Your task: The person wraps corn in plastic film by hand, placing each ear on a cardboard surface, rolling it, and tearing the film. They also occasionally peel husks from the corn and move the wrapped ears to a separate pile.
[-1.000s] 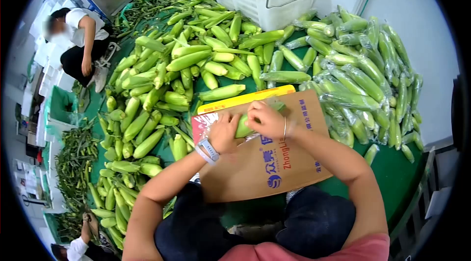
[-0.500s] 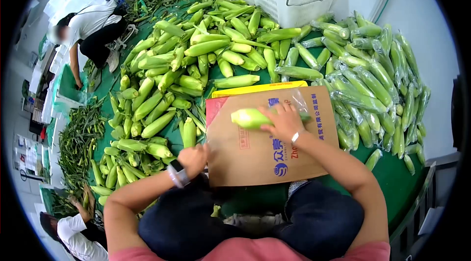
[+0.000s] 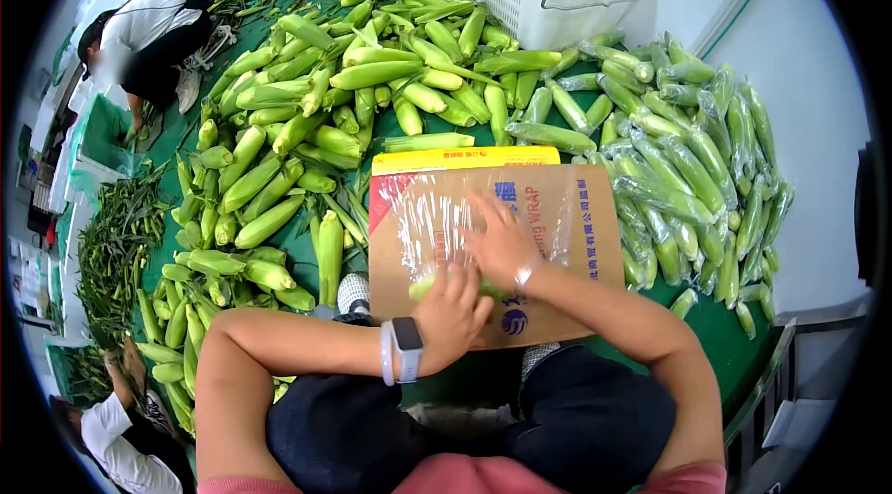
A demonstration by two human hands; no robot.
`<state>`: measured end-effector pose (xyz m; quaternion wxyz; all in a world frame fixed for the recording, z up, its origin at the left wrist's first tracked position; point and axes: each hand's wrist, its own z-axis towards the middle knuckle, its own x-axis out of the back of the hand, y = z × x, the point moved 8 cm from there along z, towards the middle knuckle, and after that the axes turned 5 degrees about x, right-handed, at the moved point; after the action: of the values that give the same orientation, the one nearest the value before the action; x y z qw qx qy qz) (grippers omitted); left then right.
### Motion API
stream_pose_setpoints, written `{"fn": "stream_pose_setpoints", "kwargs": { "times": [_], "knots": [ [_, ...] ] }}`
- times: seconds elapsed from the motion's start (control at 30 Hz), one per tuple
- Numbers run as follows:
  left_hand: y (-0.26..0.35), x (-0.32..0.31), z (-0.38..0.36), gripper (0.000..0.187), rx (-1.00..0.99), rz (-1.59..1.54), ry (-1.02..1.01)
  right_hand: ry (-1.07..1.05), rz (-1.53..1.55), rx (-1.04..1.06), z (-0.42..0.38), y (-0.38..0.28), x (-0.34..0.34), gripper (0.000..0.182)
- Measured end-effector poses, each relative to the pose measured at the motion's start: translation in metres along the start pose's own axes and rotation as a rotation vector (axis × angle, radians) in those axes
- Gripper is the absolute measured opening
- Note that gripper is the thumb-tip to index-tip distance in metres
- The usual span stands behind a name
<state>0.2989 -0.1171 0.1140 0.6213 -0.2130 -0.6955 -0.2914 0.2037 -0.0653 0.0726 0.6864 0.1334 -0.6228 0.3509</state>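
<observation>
We're gripping the corn cob [image 3: 437,287] with our left hand [image 3: 452,311] on the cardboard box [image 3: 557,215]; our right hand [image 3: 500,243], fingers spread, is pressing the cling film [image 3: 432,220]. Half a second ago the right held it alone, higher up.

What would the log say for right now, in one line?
left hand: on corn cob | right hand: on plastic wrap | surface: cardboard box

Cardboard box [image 3: 557,215], brown, lying flat across the person's lap: the English word "WRAP", in blue capitals, runs along its upper part at about 12 o'clock from the right hand [image 3: 499,238]. Blue Chinese characters stand toward the box's 3 o'clock edge, and a round blue logo at its 6 o'clock edge; neither can be read.
</observation>
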Motion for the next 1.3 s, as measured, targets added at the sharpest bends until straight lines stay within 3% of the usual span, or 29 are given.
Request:
{"fn": "stream_pose_setpoints", "kwargs": {
  "times": [0.03,0.07,0.17,0.23,0.27,0.33,0.37,0.43,0.47,0.53,0.63,0.67,0.7,0.77,0.83,0.87,0.9,0.97,1.0,1.03,1.1,1.17,1.2,1.3],
  "knots": [
    [0.008,0.008,0.01,0.062,-0.07,0.195,0.097,0.016,-0.077,-0.03,0.024,0.017,-0.006,0.037],
    [0.006,0.006,0.02,0.08,-0.022,0.151,0.115,0.036,-0.15,-0.061,0.045,0.035,-0.009,0.037],
    [-0.035,-0.011,0.063,0.092,0.091,0.235,0.145,0.119,-0.231,-0.024,0.087,0.067,0.01,0.046],
    [-0.067,-0.024,0.094,0.094,0.153,0.046,-0.104,-0.086,0.139,-0.451,0.091,0.105,0.013,0.042],
    [-0.081,-0.023,0.106,0.094,0.158,0.045,-0.111,-0.091,0.146,-0.449,0.091,0.112,0.011,0.042],
    [-0.094,-0.017,0.128,0.076,0.076,-0.057,0.014,-0.414,-0.082,-0.319,0.084,0.124,-0.014,0.033],
    [-0.096,-0.024,0.132,0.076,0.072,-0.051,0.02,-0.406,-0.087,-0.321,0.081,0.135,-0.021,0.033],
    [-0.095,-0.047,0.135,0.057,-0.065,-0.138,-0.092,-0.409,0.073,-0.369,0.08,0.154,-0.04,0.024],
    [-0.089,-0.085,0.124,0.043,-0.072,-0.108,-0.386,-0.377,0.089,-0.39,0.078,0.149,-0.032,0.021],
    [-0.04,-0.06,0.072,0.035,-0.311,-0.261,-0.248,-0.251,0.035,-0.375,0.079,0.156,-0.038,0.017],
    [-0.009,-0.073,0.008,0.056,-0.497,-0.221,-0.776,-0.436,0.063,-0.347,0.07,0.139,-0.026,0.02],
    [0.005,-0.054,-0.024,0.061,-0.727,-0.233,-1.08,-0.362,0.094,-0.408,0.066,0.152,-0.037,0.022],
    [-0.001,-0.088,-0.061,0.058,-0.95,-0.076,-1.233,-0.382,0.078,-0.401,0.061,0.144,-0.034,0.024],
    [-0.019,-0.067,-0.078,0.054,-0.642,-0.564,-1.535,-0.346,0.126,-0.441,0.05,0.131,-0.031,0.033],
    [-0.075,-0.068,-0.068,0.052,-0.272,-1.196,-1.169,-0.214,0.202,-0.26,0.035,0.116,-0.021,0.031],
    [-0.085,-0.063,-0.078,0.051,0.004,-1.697,-1.311,-0.186,0.208,-0.264,0.029,0.115,-0.02,0.033],
    [-0.09,-0.047,-0.081,0.043,0.154,-2.044,-1.367,-0.147,0.259,-0.22,0.022,0.113,-0.017,0.037],
    [-0.109,-0.023,-0.065,0.044,0.449,-2.469,-0.759,-0.05,0.269,-0.135,0.006,0.117,-0.027,0.046],
    [-0.117,-0.02,-0.054,0.053,0.539,-2.422,-0.512,-0.013,0.228,-0.055,0.004,0.09,-0.007,0.043],
    [-0.122,-0.005,-0.043,0.048,0.568,-2.207,-0.309,-0.061,0.345,-0.064,0.004,0.061,0.006,0.045],
    [-0.141,0.001,-0.02,0.039,0.527,-2.081,0.176,-0.139,0.461,-0.063,0.004,0.002,0.011,0.048],
    [-0.142,-0.012,-0.007,0.035,0.662,-2.081,0.504,-0.046,0.956,-0.102,0.003,-0.043,0.006,0.046],
    [-0.127,-0.002,-0.003,0.033,0.647,-2.222,0.475,-0.106,0.969,-0.069,-0.001,-0.053,0.001,0.046],
    [-0.095,0.025,-0.001,0.036,0.501,-2.57,0.274,-0.373,1.863,-0.41,-0.014,-0.079,-0.009,0.045]
  ]
}}
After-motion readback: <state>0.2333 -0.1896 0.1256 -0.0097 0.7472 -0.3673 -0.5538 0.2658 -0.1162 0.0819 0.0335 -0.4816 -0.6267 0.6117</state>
